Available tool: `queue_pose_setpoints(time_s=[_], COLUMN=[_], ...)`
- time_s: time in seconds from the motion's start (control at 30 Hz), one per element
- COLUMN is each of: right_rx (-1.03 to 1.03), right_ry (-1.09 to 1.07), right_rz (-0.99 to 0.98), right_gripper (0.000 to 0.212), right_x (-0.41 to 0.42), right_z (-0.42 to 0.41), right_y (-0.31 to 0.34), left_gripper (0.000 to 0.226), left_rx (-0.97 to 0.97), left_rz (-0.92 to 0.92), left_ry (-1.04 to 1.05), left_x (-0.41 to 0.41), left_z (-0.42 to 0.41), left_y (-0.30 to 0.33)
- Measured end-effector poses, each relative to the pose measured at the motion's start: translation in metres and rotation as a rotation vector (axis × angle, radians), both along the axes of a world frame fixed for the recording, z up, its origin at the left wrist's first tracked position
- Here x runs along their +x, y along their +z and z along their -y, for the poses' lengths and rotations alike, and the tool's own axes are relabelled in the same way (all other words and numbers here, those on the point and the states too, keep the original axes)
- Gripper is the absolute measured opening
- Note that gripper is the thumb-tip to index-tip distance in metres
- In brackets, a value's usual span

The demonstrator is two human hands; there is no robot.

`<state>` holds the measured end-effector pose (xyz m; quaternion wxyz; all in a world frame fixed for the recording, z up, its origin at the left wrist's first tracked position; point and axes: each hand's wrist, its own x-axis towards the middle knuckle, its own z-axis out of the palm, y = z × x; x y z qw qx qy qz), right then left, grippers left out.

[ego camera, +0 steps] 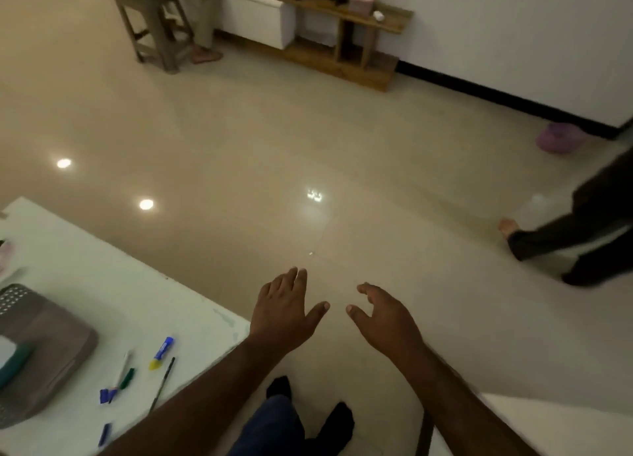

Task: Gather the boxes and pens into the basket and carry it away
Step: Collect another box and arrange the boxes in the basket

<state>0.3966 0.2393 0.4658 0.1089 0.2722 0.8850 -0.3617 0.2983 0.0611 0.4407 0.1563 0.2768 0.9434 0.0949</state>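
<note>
A grey perforated basket (51, 349) sits at the lower left on a white table (113, 284), with a white and green box (10, 359) inside it. Loose on the table to its right lie a blue and yellow marker (161, 353), a green-capped pen (124, 375), a thin dark pen (163, 383) and small blue pens (107, 395). My left hand (284, 313) and my right hand (383, 318) are stretched out over the floor, right of the table. Both are empty, fingers spread.
A glossy beige floor (308, 147) spreads ahead. A person sits on a wooden stool (154, 27) at the far left. A low wooden shelf unit (325, 37) lines the back wall. Another person's legs (575, 236) cross at the right, near a purple object (560, 138).
</note>
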Motion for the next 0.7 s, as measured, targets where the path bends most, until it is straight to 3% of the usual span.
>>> queue_pose_setpoints(time_s=[0.4, 0.7], right_rx=[0.072, 0.128], right_ry=[0.57, 1.023], right_rz=[-0.043, -0.084], right_gripper=[0.057, 0.064], right_x=[-0.189, -0.298], right_z=[0.042, 0.117], right_y=[0.008, 0.015], left_gripper=[0.086, 0.083], left_rx=[-0.015, -0.049], left_rz=[-0.034, -0.085], left_ry=[0.443, 0.846], left_x=[-0.097, -0.119], left_z=[0.062, 0.11], left_y=[0.008, 0.026])
